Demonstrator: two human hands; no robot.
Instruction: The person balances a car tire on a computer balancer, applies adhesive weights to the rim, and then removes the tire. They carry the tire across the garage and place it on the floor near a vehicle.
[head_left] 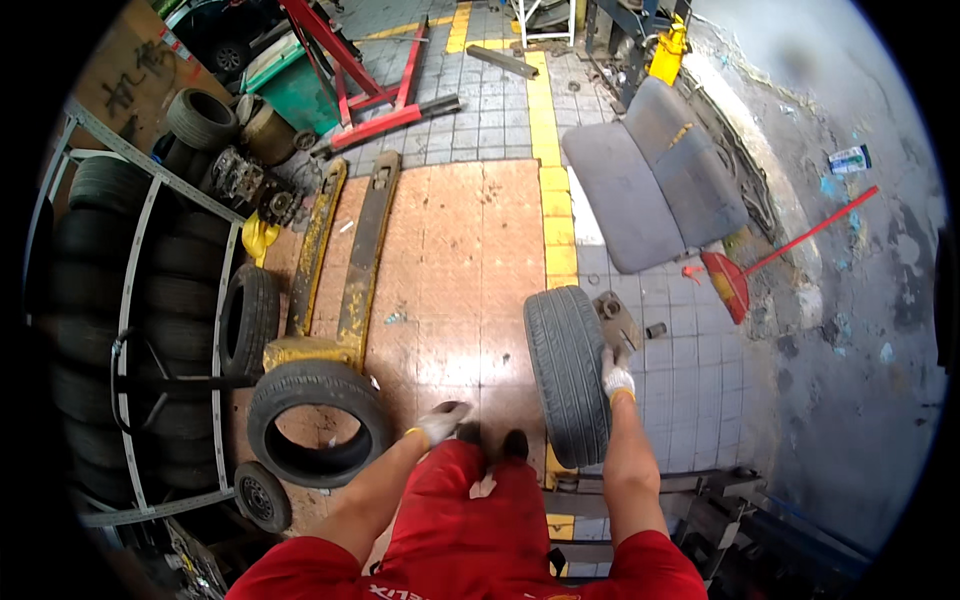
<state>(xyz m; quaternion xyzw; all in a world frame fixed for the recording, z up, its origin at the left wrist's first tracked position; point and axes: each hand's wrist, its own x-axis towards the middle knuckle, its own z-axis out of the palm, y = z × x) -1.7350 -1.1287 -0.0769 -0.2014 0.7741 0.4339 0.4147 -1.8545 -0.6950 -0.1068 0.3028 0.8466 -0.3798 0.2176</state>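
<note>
A black car tyre point(565, 375) stands on its tread on the tiled floor, right of my legs. Against its right side rests my right hand point(617, 374) in a white glove, fingers stretched along the sidewall. My left hand point(438, 422), gloved with dark fingertips, hangs in front of my left leg. It holds nothing that I can see; its fingers point to the right and look slightly blurred. Left of it, a second tyre point(262, 425) lies with its open middle facing up, by the yellow end of a pallet jack point(318, 352).
Metal racks point(140, 220) of stacked tyres line the left, with a small wheel point(262, 497) beside them. A grey seat point(625, 190) and a red dustpan point(728, 285) lie to the right. A red hoist frame point(375, 125) stands far ahead. Machinery point(715, 515) sits behind on the right.
</note>
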